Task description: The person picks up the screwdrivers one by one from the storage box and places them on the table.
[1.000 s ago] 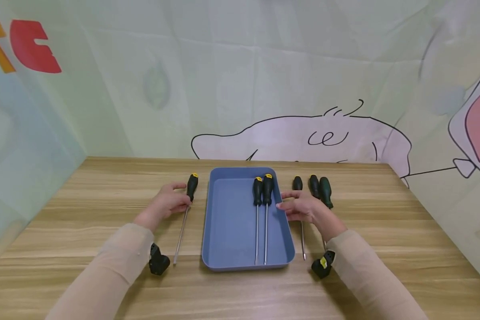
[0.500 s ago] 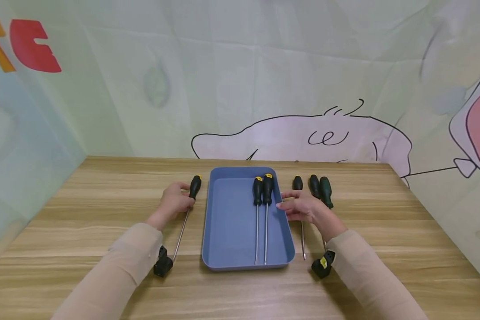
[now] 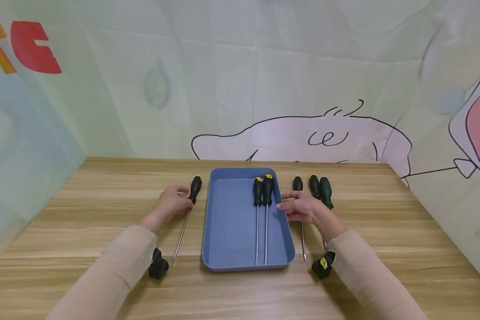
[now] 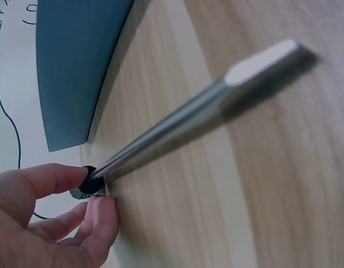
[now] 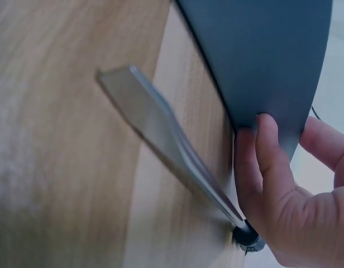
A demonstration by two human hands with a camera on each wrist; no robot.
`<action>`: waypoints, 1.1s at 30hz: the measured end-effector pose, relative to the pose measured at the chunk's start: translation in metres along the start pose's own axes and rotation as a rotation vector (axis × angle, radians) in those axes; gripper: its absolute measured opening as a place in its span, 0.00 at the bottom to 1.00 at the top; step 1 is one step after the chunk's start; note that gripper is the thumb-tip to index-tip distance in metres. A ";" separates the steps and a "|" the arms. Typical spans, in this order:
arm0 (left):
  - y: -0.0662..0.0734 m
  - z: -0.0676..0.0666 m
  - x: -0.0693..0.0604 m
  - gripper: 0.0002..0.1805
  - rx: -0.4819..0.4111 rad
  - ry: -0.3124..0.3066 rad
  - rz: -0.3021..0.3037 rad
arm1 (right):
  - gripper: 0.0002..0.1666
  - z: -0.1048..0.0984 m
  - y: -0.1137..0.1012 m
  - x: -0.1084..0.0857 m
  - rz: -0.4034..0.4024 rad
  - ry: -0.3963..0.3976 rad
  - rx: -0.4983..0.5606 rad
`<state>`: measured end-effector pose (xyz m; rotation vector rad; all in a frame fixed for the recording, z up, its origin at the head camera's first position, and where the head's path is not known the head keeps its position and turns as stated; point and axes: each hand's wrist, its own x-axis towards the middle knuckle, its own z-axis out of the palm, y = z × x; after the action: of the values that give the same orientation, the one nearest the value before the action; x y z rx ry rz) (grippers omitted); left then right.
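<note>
In the head view, my left hand (image 3: 173,202) is at a black-handled screwdriver (image 3: 196,188) with a yellow cap, lying left of the tray. The left wrist view shows thumb and fingers on opposite sides of the handle, pinching it, while the flat-tipped shaft (image 4: 172,123) points toward the camera. My right hand (image 3: 304,208) touches the right wall of a blue tray (image 3: 228,262), fingers fairly straight in the right wrist view. Two yellow-capped screwdrivers (image 3: 267,191) lie side by side in the tray's right half. Below my right hand lies another screwdriver (image 3: 298,183), partly covered.
Farther right lie a black-handled screwdriver (image 3: 314,186) and a dark green one (image 3: 326,193), their shafts mostly behind my right arm. A wooden table (image 3: 244,298) carries everything. Behind it hangs a printed fabric backdrop (image 3: 224,89). Both wrists wear black devices (image 3: 158,265).
The left hand has taken hold of the left screwdriver, whose handle has shifted slightly right toward the tray. My right hand, the tray and the other screwdrivers look the same.
</note>
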<state>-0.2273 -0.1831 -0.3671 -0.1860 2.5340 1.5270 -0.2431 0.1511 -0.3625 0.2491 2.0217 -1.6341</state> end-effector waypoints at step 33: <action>0.028 -0.013 -0.014 0.28 0.008 -0.136 -0.014 | 0.32 -0.002 0.000 0.001 0.017 -0.013 0.017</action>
<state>-0.2199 -0.1815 -0.3334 -0.0957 2.4278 1.4715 -0.2443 0.1532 -0.3631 0.2604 1.9913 -1.6394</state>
